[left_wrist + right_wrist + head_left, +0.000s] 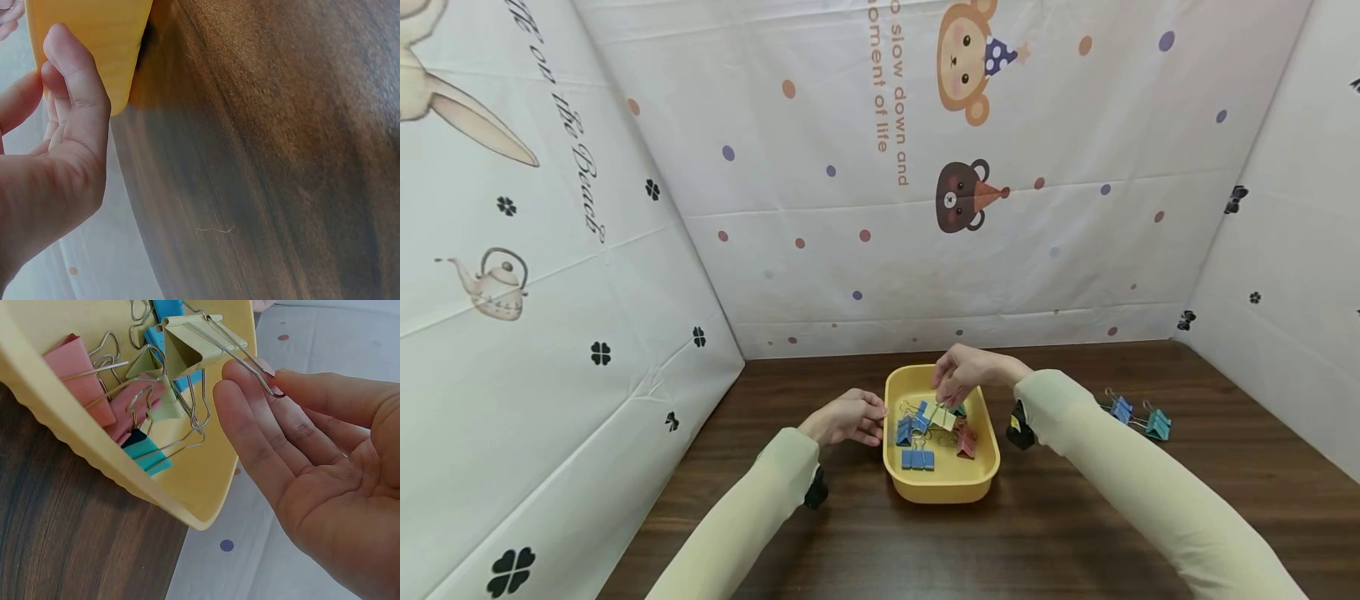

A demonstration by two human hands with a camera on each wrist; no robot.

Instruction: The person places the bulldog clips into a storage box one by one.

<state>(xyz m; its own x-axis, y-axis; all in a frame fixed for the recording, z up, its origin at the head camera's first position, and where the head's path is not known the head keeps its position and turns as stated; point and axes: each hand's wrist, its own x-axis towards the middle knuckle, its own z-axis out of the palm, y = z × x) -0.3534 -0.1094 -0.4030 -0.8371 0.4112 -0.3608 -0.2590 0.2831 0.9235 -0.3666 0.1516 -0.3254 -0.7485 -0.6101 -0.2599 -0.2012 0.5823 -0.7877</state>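
Note:
A pale yellow binder clip (pixel 200 340) hangs by its wire handle from my right hand (pixel 966 372), which pinches the handle between thumb and fingertips (pixel 237 415). The clip is over the yellow plastic basket (pixel 943 492). Inside the basket, blue binder clips (pixel 917 460), red clips (pixel 966 442) and a teal clip (pixel 145 450) lie in a loose heap. Another pale yellow-green clip (pixel 150 369) shows among them in the right wrist view. My left hand (pixel 847 418) rests its loosely bent fingers (pixel 69 53) against the basket's left side.
On the brown wooden table (pixel 865 550), a blue clip (pixel 1122 409) and a teal clip (pixel 1158 424) lie to the right, beyond my right forearm. White printed sheets (pixel 850 275) enclose the table at the back and both sides.

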